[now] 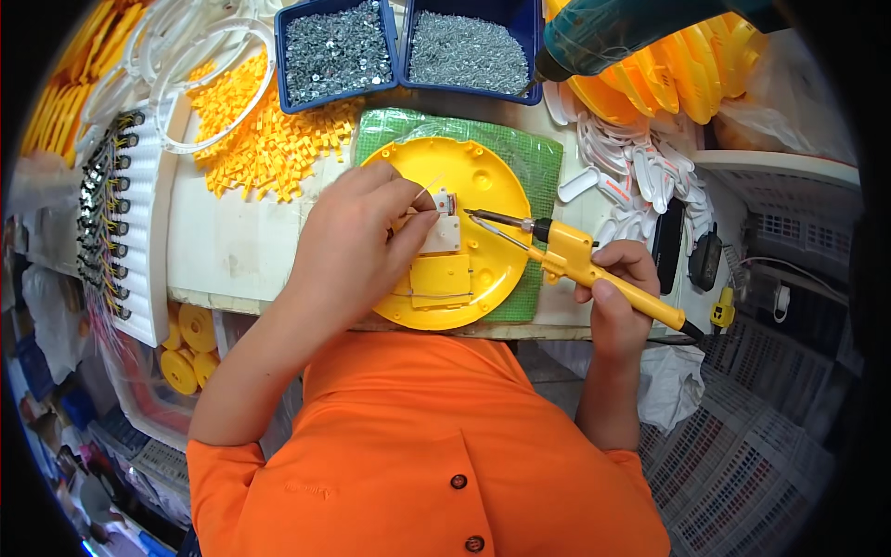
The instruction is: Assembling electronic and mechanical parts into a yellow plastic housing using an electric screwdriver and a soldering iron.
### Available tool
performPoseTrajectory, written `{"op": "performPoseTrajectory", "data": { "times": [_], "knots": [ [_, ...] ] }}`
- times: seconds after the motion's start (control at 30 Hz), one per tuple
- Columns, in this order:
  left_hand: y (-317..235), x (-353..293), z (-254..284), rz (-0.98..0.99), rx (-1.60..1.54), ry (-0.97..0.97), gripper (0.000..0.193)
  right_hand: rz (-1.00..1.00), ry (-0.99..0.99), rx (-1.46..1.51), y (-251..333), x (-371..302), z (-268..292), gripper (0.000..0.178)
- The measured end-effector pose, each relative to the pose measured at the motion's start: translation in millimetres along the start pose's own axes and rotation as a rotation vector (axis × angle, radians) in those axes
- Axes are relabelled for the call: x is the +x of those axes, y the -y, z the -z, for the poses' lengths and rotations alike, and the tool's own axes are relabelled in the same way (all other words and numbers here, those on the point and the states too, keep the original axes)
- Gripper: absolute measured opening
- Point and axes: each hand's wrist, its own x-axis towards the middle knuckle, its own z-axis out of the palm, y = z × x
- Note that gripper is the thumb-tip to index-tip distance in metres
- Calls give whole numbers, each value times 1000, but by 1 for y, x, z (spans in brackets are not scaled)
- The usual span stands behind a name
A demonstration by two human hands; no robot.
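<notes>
The left hand (357,237) pinches a thin wire (422,197) against the small white board (444,227) on the round yellow disc (483,181), which lies on a green mat (534,162) at the bench middle. The step seems to be soldering this wire. The right hand (617,288) grips a yellow soldering iron (580,265), whose tip must next meet the joint precisely.

Left hand (357,243) pinches thin wire (429,192) over yellow disc (483,181); right hand (617,292) grips yellow soldering iron (580,260), tip near white part (444,227).
</notes>
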Motion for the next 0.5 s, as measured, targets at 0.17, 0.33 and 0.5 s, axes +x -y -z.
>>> {"op": "performPoseTrajectory", "data": {
  "times": [0.17, 0.33, 0.5],
  "knots": [
    [8, 2, -7, -180, 52, -108, 11, 16, -10, 23, 0, 3, 1, 35],
    [8, 3, -7, -148, 62, -62, 12, -5, 51, -67, 1, 4, 0, 36],
    [6, 2, -8, -131, 65, -54, 13, 3, 80, -49, -3, 4, 3, 34]
  ]
}}
